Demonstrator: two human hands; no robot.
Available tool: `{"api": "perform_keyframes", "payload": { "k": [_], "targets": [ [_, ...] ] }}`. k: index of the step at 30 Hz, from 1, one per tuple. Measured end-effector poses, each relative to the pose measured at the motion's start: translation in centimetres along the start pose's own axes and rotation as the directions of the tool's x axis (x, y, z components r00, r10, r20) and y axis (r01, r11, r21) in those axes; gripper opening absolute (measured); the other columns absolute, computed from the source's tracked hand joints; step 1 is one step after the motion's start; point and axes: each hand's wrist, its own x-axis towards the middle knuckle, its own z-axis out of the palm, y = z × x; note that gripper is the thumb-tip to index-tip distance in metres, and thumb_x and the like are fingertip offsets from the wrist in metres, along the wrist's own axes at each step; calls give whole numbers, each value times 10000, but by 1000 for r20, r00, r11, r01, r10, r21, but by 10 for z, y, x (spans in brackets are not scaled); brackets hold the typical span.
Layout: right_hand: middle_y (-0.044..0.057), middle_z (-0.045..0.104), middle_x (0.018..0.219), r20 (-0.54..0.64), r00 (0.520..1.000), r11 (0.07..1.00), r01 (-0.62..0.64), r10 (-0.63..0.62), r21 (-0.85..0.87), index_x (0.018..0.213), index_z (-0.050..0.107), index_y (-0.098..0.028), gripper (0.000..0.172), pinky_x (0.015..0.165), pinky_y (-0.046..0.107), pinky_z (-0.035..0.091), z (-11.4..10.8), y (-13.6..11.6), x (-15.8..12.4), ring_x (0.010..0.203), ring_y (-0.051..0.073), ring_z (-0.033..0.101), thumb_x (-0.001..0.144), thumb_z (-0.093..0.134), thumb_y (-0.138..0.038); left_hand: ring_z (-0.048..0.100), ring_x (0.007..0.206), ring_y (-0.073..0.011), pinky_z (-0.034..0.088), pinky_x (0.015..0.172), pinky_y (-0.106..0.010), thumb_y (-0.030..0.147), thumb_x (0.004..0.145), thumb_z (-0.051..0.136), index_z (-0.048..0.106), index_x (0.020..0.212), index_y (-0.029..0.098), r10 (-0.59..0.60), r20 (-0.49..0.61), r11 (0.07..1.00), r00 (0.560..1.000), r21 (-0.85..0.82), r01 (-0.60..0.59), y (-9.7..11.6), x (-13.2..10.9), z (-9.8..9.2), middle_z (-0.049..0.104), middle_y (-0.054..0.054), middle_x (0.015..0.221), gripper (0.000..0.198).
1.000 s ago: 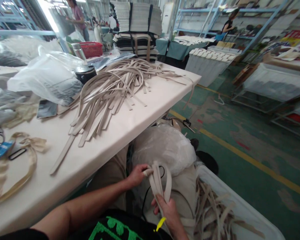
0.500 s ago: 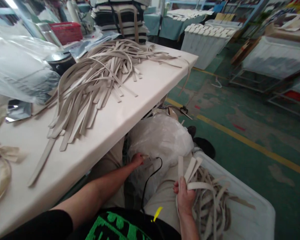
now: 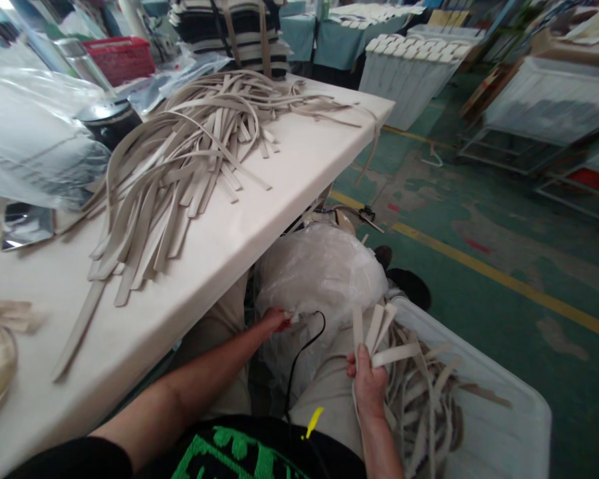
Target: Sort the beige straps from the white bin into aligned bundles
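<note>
My right hand (image 3: pixel 369 380) is closed around several beige fabric strips (image 3: pixel 375 327), whose ends fan out above the thumb. One of them sticks out sideways toward the plastic bin (image 3: pixel 498 426). In that bin, a tangle of similar strips (image 3: pixel 423 406) lies beside my right thigh. My left hand (image 3: pixel 278 320) is pinched at the clear plastic bag (image 3: pixel 324 266) between my knees; a small pale bit shows at its fingertips, too small to name. A black cord (image 3: pixel 306 346) loops beside it. On the white table (image 3: pixel 259 213) lies a large heap of beige strips (image 3: pixel 179 159).
At the table's left are a plastic-wrapped bundle (image 3: pixel 24 126), a dark lidded container (image 3: pixel 110 120) and a red basket (image 3: pixel 119 58). Striped stacked goods (image 3: pixel 229 33) stand behind. White bins (image 3: pixel 399 80) and a wheeled rack (image 3: pixel 528 113) stand across the green floor (image 3: pixel 469 259).
The strip at my right hand that curved down over the bin now points outward to the right. My left hand stays at the bag. The view has shifted slightly.
</note>
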Motion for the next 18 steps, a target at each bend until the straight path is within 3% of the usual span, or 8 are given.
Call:
{"api": "perform_keyframes", "payload": {
  "k": [6, 9, 11, 13, 18],
  "targets": [
    [16, 569, 449, 40, 999, 998, 10, -8, -57, 645, 646, -153, 454, 573, 311, 412, 1, 1, 5, 489, 186, 541, 795, 554, -572, 616, 878, -194, 468, 633, -229, 389, 606, 760, 557, 786, 166, 82, 52, 995, 995, -65, -79, 0, -72, -6, 651, -26, 850, 351],
    [-9, 513, 394, 130, 991, 1000, -21, 20, 11, 624, 653, -145, 441, 532, 307, 408, 3, -4, 6, 453, 178, 508, 703, 645, -579, 597, 821, -181, 446, 601, -219, 429, 571, 758, 536, 742, 170, 198, 77, 978, 977, -83, -191, -7, -102, -12, 631, -9, 802, 382],
    [-30, 471, 372, 206, 978, 997, -38, 23, 71, 618, 654, -141, 461, 517, 304, 427, 4, -11, 2, 418, 153, 463, 672, 663, -599, 575, 713, -152, 414, 575, -209, 447, 572, 758, 529, 714, 165, 300, 104, 953, 948, -74, -293, -10, -116, -15, 612, 3, 724, 390],
    [-19, 535, 444, 276, 961, 992, -43, 9, 117, 664, 664, -132, 490, 517, 303, 460, 8, -21, -6, 390, 113, 406, 668, 656, -623, 550, 648, -130, 402, 583, -209, 436, 585, 758, 536, 700, 159, 393, 140, 920, 909, -62, -388, -10, -128, -18, 598, 10, 670, 373],
    [32, 671, 696, 480, 876, 973, -66, -50, 221, 861, 672, -114, 503, 473, 268, 478, 24, -48, -39, 356, 39, 309, 711, 666, -594, 555, 672, -131, 425, 654, -226, 350, 682, 703, 607, 759, 141, 536, 260, 833, 803, -6, -554, -3, -156, -23, 629, -8, 718, 242]
  ]
}}
